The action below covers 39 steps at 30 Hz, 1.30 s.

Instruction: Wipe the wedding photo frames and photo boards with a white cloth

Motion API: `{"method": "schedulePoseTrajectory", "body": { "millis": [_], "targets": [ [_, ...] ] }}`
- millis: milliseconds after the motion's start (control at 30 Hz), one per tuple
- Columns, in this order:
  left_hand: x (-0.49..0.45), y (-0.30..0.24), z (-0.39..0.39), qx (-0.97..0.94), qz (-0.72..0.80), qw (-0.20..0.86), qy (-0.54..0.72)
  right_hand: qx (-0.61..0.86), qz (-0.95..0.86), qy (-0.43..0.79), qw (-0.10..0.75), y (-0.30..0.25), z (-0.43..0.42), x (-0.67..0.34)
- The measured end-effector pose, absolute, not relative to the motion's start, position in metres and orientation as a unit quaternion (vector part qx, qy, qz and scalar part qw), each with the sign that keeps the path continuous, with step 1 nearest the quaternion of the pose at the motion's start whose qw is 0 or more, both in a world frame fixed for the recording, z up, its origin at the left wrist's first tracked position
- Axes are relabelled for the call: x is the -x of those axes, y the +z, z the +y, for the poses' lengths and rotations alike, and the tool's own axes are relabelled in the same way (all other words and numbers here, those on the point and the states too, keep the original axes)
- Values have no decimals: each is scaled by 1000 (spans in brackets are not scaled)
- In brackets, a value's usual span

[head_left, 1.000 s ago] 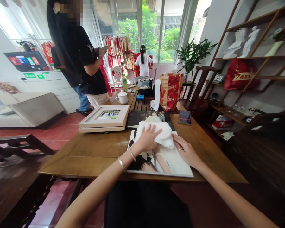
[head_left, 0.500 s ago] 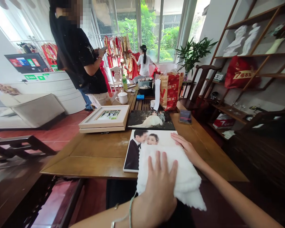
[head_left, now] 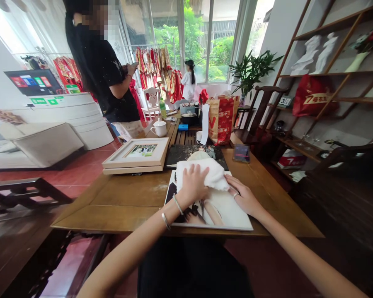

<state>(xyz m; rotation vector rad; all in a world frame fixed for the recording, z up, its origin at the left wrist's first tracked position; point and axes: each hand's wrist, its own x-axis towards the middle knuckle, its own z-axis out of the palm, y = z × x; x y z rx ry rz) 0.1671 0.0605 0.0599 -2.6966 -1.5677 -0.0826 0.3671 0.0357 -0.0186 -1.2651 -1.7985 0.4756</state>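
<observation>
My left hand (head_left: 193,182) presses a bunched white cloth (head_left: 216,174) onto the upper part of a photo panel (head_left: 236,213), its fingers spread and slightly bent over the fabric. The panel, a white-bordered print showing a dark suit, lies flat at the table's near edge; the cloth hides its top. On its right edge my right hand (head_left: 244,196) rests with fingers stretched out, fingertips close to the cloth. Directly behind, a dark photo panel (head_left: 177,154) with a pale dress is partly covered by the cloth.
Light wooden picture frames (head_left: 136,155) are stacked at left on the wooden table (head_left: 118,203). Farther back stand a white lidded cup (head_left: 159,127), a blue box (head_left: 183,127) and a red-and-tan paper bag (head_left: 222,120). A person in black (head_left: 102,70) stands at left.
My left hand has pushed the cloth forward from the panel's near edge to its top, and the cloth is now bunched. The panel's lower part is uncovered. My right hand stays at the right edge.
</observation>
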Motion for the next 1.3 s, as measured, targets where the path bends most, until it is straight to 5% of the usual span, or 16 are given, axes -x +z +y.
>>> {"method": "schedulePoseTrajectory", "body": {
  "millis": [500, 933, 1300],
  "targets": [
    [-123, 79, -50, 889, -435, -117, 82, 507, -729, 163, 430, -25, 37, -369],
    [-106, 64, 81, 896, -444, -17, -7, 519, -719, 175, 428, -18, 34, -367],
    [-87, 78, -51, 876, -454, -112, 113, 521, -722, 172, 422, -15, 31, -368]
  ]
}}
